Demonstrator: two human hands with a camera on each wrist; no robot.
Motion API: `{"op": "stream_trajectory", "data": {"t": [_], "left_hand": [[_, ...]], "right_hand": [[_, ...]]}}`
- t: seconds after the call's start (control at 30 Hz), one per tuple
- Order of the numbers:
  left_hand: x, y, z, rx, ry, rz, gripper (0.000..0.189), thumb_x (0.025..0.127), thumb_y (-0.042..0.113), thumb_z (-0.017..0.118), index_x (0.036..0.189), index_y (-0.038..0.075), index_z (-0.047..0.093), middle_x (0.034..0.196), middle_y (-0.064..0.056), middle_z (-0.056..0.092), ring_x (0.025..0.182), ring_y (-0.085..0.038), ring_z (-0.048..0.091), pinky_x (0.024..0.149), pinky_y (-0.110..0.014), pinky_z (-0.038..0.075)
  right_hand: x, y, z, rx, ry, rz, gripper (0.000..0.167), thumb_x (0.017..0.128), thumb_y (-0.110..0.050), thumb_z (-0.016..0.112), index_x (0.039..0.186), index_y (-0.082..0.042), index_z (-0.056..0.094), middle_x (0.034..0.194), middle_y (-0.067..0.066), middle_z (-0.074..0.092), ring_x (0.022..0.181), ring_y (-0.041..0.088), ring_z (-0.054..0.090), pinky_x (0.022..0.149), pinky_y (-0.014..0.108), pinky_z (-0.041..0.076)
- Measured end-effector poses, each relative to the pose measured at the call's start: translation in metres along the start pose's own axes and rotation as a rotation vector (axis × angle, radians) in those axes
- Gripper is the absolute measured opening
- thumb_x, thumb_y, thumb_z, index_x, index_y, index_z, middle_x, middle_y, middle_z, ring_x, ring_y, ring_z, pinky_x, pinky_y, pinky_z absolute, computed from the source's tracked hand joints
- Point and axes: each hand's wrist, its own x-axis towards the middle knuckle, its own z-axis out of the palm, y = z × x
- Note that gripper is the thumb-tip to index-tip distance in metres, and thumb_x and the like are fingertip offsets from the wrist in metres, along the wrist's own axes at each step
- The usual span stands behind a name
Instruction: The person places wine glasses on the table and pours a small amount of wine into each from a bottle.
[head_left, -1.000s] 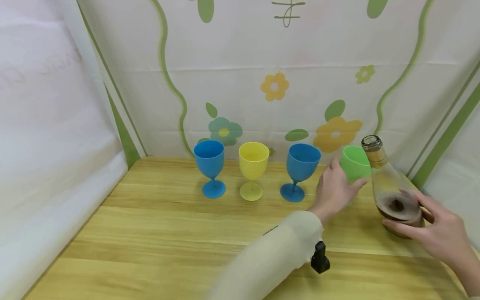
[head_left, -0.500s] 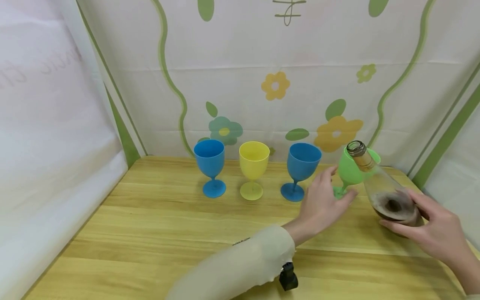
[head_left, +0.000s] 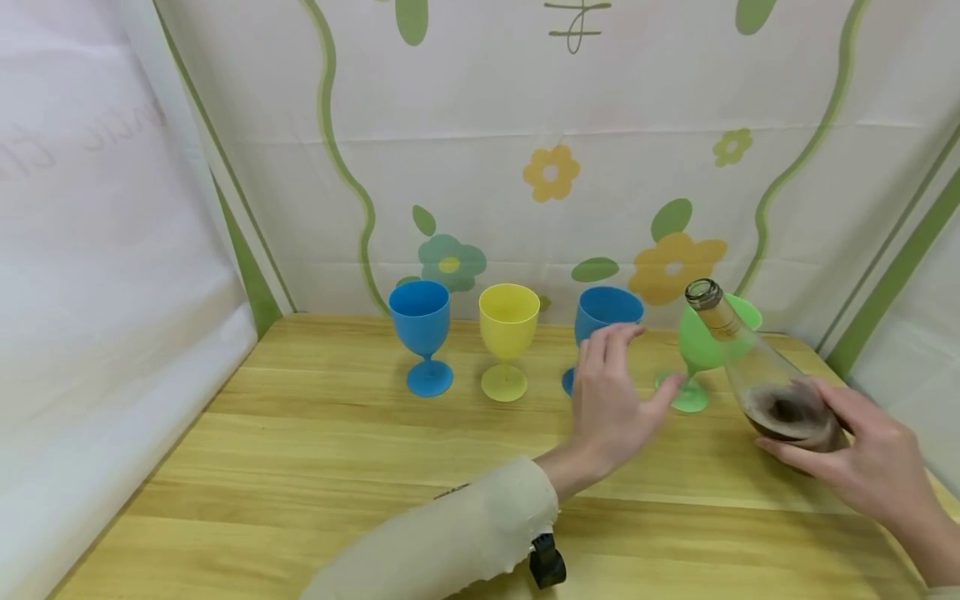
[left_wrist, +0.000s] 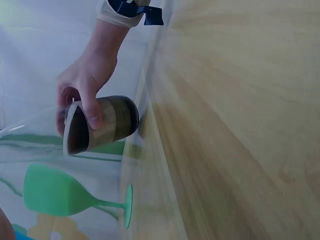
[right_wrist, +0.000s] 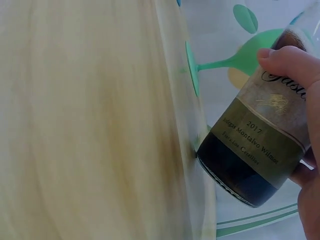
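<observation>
My right hand (head_left: 873, 450) grips a clear glass wine bottle (head_left: 776, 375) by its lower body, with dark liquid in the bottom. The bottle leans left, its neck in front of the light green goblet (head_left: 697, 346). In the right wrist view the wine bottle's label (right_wrist: 270, 117) shows; whether the base touches the table is unclear. That goblet stands upright on the table, partly hidden behind the glass. My left hand (head_left: 611, 412) holds nothing, fingers loosely bent and thumb spread, left of the green goblet. It covers part of the right-hand blue goblet (head_left: 609, 308).
A yellow goblet (head_left: 507, 329) and another blue goblet (head_left: 422, 325) stand upright to the left, in the same row. The wooden table (head_left: 337, 475) ends at a flower-printed cloth (head_left: 480, 192) behind them. A white cloth (head_left: 112, 292) hangs at the left.
My left hand has let go of the green goblet and drawn back leftward. The goblet now stands upright. The bottle's neck has tipped further left in my right hand.
</observation>
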Motion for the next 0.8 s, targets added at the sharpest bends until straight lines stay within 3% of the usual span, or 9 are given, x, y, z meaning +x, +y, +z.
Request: {"op": "stream_trajectory", "data": {"t": [0.1, 0.17, 0.23, 0.3, 0.43, 0.57, 0.67, 0.8], "left_hand": [[0.004, -0.006, -0.002, 0.010, 0.058, -0.002, 0.068, 0.088, 0.040, 0.087, 0.141, 0.009, 0.057, 0.148, -0.006, 0.058, 0.134, -0.020, 0.055, 0.110, -0.029, 0.049], [0.008, -0.010, -0.004, 0.002, 0.086, -0.024, 0.074, 0.087, 0.041, 0.088, 0.144, 0.009, 0.055, 0.153, -0.008, 0.054, 0.139, -0.022, 0.052, 0.112, -0.034, 0.049], [0.012, -0.015, -0.006, -0.021, 0.100, -0.056, 0.080, 0.086, 0.042, 0.089, 0.147, 0.008, 0.051, 0.157, -0.009, 0.051, 0.142, -0.023, 0.050, 0.113, -0.038, 0.049], [0.018, -0.019, -0.007, -0.047, 0.093, -0.088, 0.086, 0.085, 0.042, 0.090, 0.151, 0.008, 0.047, 0.160, -0.009, 0.048, 0.144, -0.024, 0.049, 0.113, -0.039, 0.051], [0.029, -0.028, -0.009, -0.095, 0.015, -0.171, 0.100, 0.082, 0.043, 0.092, 0.159, 0.010, 0.037, 0.163, -0.009, 0.044, 0.145, -0.025, 0.049, 0.113, -0.040, 0.053], [0.037, -0.034, -0.008, -0.138, -0.085, -0.287, 0.107, 0.083, 0.045, 0.091, 0.164, 0.014, 0.029, 0.163, -0.008, 0.043, 0.142, -0.025, 0.051, 0.110, -0.042, 0.055], [0.041, -0.037, -0.005, -0.176, -0.132, -0.361, 0.108, 0.083, 0.046, 0.091, 0.166, 0.018, 0.026, 0.162, -0.008, 0.045, 0.141, -0.027, 0.053, 0.109, -0.045, 0.055], [0.046, -0.039, -0.001, -0.210, -0.156, -0.418, 0.110, 0.084, 0.047, 0.090, 0.167, 0.021, 0.024, 0.162, -0.008, 0.047, 0.141, -0.029, 0.055, 0.108, -0.048, 0.056]], "right_hand": [[-0.001, 0.004, 0.002, -0.019, 0.018, 0.002, 0.095, 0.038, -0.016, 0.106, 0.126, 0.002, 0.072, 0.125, -0.044, 0.050, 0.113, -0.030, 0.045, 0.090, -0.007, 0.032], [-0.002, 0.007, 0.002, -0.011, 0.038, 0.001, 0.095, 0.049, -0.042, 0.107, 0.125, 0.003, 0.072, 0.125, -0.044, 0.051, 0.114, -0.031, 0.044, 0.091, -0.006, 0.030], [-0.002, 0.007, 0.002, 0.001, 0.058, -0.008, 0.102, 0.060, -0.069, 0.095, 0.125, 0.006, 0.071, 0.126, -0.044, 0.051, 0.115, -0.031, 0.044, 0.092, -0.007, 0.029], [-0.001, 0.007, 0.002, 0.011, 0.076, -0.020, 0.111, 0.069, -0.086, 0.076, 0.125, 0.009, 0.070, 0.127, -0.043, 0.050, 0.116, -0.031, 0.044, 0.094, -0.007, 0.028], [0.004, 0.005, 0.000, -0.013, 0.087, -0.049, 0.115, 0.075, -0.091, 0.065, 0.129, 0.011, 0.068, 0.131, -0.038, 0.048, 0.121, -0.031, 0.041, 0.099, -0.007, 0.026], [0.009, 0.003, -0.002, -0.053, 0.079, -0.066, 0.116, 0.076, -0.093, 0.061, 0.131, 0.009, 0.067, 0.118, 0.002, 0.073, 0.123, -0.032, 0.037, 0.101, -0.007, 0.024], [0.013, 0.001, -0.003, -0.064, 0.068, -0.071, 0.116, 0.077, -0.094, 0.058, 0.132, 0.009, 0.067, 0.105, 0.033, 0.067, 0.122, -0.033, 0.035, 0.100, -0.007, 0.022], [0.015, 0.001, -0.004, -0.061, 0.052, -0.063, 0.116, 0.077, -0.093, 0.058, 0.133, 0.008, 0.067, 0.105, 0.033, 0.067, 0.121, -0.032, 0.034, 0.099, -0.006, 0.022]]}}
